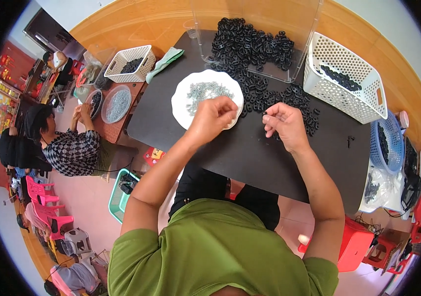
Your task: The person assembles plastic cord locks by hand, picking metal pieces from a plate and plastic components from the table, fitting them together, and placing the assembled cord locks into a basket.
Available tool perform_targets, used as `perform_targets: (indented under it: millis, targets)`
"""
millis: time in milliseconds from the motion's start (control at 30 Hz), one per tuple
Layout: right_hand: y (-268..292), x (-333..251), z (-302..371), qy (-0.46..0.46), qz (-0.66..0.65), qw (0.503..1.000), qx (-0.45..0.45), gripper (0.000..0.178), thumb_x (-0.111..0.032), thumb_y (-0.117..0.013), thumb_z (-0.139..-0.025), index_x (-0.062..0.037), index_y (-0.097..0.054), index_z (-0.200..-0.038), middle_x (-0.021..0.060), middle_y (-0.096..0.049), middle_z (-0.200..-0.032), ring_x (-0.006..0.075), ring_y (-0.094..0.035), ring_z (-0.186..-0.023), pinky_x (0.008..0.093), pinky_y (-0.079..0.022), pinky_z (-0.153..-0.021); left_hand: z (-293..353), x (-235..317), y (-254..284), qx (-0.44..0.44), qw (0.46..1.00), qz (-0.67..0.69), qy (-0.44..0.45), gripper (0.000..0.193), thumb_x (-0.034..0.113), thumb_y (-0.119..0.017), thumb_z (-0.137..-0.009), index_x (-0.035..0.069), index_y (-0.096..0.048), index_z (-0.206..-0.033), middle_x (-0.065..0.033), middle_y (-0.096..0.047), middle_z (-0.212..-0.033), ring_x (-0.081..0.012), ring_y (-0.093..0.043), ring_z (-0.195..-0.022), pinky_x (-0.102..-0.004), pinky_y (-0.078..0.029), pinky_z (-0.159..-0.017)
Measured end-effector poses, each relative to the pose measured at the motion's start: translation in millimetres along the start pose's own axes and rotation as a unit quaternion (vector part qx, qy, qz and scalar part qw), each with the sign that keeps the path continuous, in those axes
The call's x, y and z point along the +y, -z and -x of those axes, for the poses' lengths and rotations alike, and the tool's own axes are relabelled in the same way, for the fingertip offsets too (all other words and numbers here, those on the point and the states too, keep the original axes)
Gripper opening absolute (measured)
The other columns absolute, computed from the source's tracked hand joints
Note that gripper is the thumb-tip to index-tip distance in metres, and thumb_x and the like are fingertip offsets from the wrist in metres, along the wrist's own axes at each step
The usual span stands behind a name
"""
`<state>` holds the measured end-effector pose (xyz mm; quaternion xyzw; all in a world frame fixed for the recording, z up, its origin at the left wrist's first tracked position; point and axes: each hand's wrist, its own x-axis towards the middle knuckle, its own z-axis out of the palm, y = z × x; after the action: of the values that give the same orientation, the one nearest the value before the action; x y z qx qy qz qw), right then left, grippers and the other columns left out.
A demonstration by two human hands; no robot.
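Observation:
Over the near rim of a white scalloped plate (180, 106), my left hand (210, 120) is closed with thumb and fingers together; whatever it may hold is hidden. Small silvery screw-like pieces (198, 92) lie spread on the plate. To the right, my right hand (289, 127) pinches a small black piece (264, 114) between thumb and fingertips, just above the dark tabletop (255, 160). Beyond it, black oval parts with holes (250, 44) spill in a heap from a clear plastic bin (297, 69) onto the table.
A white perforated basket (370, 106) and a blue basket (394, 148) with black parts stand at right. Far left are another white basket (144, 69), a green cloth (167, 60) and a seated co-worker (72, 150). A red stool (356, 244) stands on the floor.

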<state>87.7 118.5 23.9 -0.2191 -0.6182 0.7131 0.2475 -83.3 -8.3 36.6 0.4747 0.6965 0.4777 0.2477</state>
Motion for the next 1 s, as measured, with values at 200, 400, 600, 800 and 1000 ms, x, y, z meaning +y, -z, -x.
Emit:
perform_targets:
  millis: [200, 400, 600, 800, 1000]
  targets:
    - [-1, -2, 3, -0.044, -0.041, 0.998, -0.028, 0.006, -0.003, -0.060, -0.080, 0.0013, -0.057, -0.079, 0.0049, -0.057, -0.067, 0.0077, -0.053, -0.053, 0.0209, -0.046, -0.043, 10, 1, -28, -0.068, 0.952, 0.294, 0.050, 0.007, 0.001, -0.059, -0.081, -0.001, -0.062, -0.088, -0.0036, -0.060, -0.074, -0.0077, -0.055, -0.065, -0.0201, -0.045, -0.055]
    - [-7, -3, 8, -0.011, 0.004, 0.999, -0.048, 0.007, -0.006, -0.059, -0.082, -0.0006, -0.057, -0.078, 0.0033, -0.057, -0.067, 0.0063, -0.052, -0.053, 0.0189, -0.045, -0.044, 13, -4, -41, -0.067, 0.916, 0.385, 0.092, 0.008, 0.008, -0.055, -0.087, 0.001, -0.057, -0.091, -0.0021, -0.057, -0.075, -0.0075, -0.052, -0.063, -0.0190, -0.042, -0.056]
    - [-9, -1, 9, 0.013, 0.047, 0.998, -0.046, 0.009, -0.008, -0.059, -0.083, -0.0023, -0.055, -0.077, 0.0018, -0.056, -0.067, 0.0049, -0.051, -0.053, 0.0178, -0.044, -0.045, 15, -3, -43, -0.076, 0.909, 0.402, 0.077, 0.009, 0.010, -0.053, -0.088, 0.002, -0.055, -0.092, -0.0016, -0.056, -0.076, -0.0073, -0.051, -0.064, -0.0189, -0.042, -0.056]
    - [-11, -1, 10, 0.024, 0.070, 0.996, -0.044, 0.009, -0.006, -0.058, -0.082, -0.0021, -0.055, -0.075, 0.0014, -0.055, -0.066, 0.0043, -0.050, -0.052, 0.0172, -0.043, -0.044, 16, -3, -45, -0.070, 0.912, 0.398, 0.071, 0.009, 0.011, -0.053, -0.088, 0.003, -0.055, -0.092, -0.0013, -0.056, -0.076, -0.0071, -0.052, -0.064, -0.0188, -0.042, -0.055]
    - [-13, -2, 12, 0.037, 0.084, 0.995, -0.038, 0.010, -0.005, -0.058, -0.082, -0.0015, -0.054, -0.074, 0.0011, -0.054, -0.066, 0.0041, -0.049, -0.052, 0.0173, -0.042, -0.044, 18, 1, -46, -0.049, 0.923, 0.373, 0.076, 0.009, 0.011, -0.053, -0.088, 0.003, -0.056, -0.089, -0.0012, -0.057, -0.074, -0.0065, -0.051, -0.061, -0.0185, -0.042, -0.054]
